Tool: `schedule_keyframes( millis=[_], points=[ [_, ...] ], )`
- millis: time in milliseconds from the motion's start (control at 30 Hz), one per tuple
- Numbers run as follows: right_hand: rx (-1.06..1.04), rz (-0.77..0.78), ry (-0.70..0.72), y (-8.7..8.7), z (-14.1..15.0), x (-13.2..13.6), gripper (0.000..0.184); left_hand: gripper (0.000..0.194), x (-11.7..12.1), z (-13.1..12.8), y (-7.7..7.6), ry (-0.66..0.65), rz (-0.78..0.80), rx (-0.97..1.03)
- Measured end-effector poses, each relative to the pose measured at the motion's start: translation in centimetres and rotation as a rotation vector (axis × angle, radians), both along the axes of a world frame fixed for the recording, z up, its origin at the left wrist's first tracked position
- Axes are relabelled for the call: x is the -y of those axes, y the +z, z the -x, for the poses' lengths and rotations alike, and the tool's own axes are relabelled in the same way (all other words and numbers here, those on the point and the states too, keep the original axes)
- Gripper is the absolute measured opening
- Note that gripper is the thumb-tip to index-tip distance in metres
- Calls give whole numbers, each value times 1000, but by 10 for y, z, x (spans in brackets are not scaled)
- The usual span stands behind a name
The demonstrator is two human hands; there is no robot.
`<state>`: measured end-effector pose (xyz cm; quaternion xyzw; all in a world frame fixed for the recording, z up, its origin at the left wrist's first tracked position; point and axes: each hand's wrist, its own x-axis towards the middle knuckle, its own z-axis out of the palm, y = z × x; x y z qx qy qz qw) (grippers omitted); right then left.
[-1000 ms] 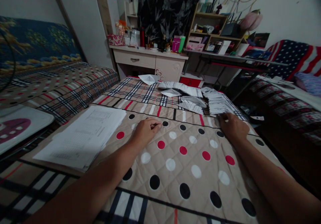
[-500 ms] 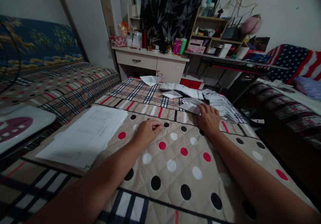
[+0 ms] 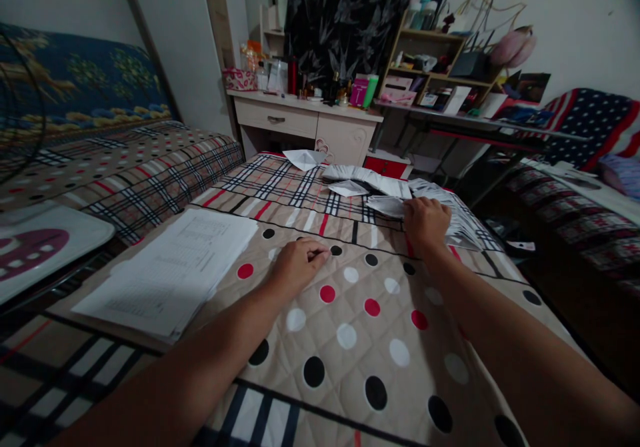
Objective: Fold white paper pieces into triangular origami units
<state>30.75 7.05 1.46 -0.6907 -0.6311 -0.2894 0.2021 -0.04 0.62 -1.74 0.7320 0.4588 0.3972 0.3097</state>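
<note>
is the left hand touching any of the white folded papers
Apart: the head view shows a stretch of striped bedcover between the left hand and the white folded papers.

Your view is dim: your right forearm [image 3: 505, 330] shadows the beige polka-dot quilted bedspread [image 3: 373, 340], the folded white paper pieces [image 3: 367, 179] look slightly soft, wide-angle distortion stretches the edges, and the upper-right corner darkens.

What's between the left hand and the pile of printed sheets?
In the head view, only a stretch of dotted bedspread shows between the left hand and the printed sheets.
</note>
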Motion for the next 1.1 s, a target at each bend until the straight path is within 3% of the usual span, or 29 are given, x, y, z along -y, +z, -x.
schedule_keyframes(
  millis=[133, 300, 500, 733, 933, 1100],
  points=[
    [-14, -53, -59, 0, 0, -10, 31, 13, -1, 0, -2, 2, 5, -2],
    [126, 98, -14, -5, 5, -8, 29, 13, -3, 1, -3, -5, -5, 0],
    [115, 18, -26, -3, 4, -17, 26, 14, -2, 1, -2, -4, -2, -14],
    [94, 187, -144, -7, -3, -33, 25, 15, -1, 1, 2, -8, 19, -17],
    [168, 194, -63, -11, 7, -29, 28, 15, 0, 0, 2, 0, 14, -13],
    [108, 178, -73, -13, 14, -14, 26, 14, 0, 1, 2, -3, -11, -7]
  ],
)
